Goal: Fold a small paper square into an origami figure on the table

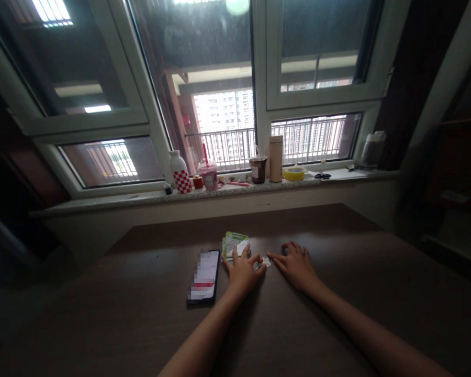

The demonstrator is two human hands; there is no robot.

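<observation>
A small whitish, see-through piece (267, 261) lies low over the brown table between my hands; its kind is too small to make out. My left hand (242, 271) pinches its left side between thumb and index finger, the other fingers spread towards the packets. From the right, my right hand (298, 267) meets its edge with thumb and index fingertips close together, its other fingers bent on the tabletop. Green-and-white flat packets or cards (231, 240) lie just beyond my left fingers, partly covered by them. A white piece (242, 246) rests on top.
A phone (204, 277) with its screen lit lies left of my left hand on the table (141, 324). Along the windowsill stand a checkered white bottle (180, 173), a pink drink cup (209, 175), a dark drink cup (258, 170), a tan flask (276, 159), yellow tape (294, 174) and scissors (322, 176).
</observation>
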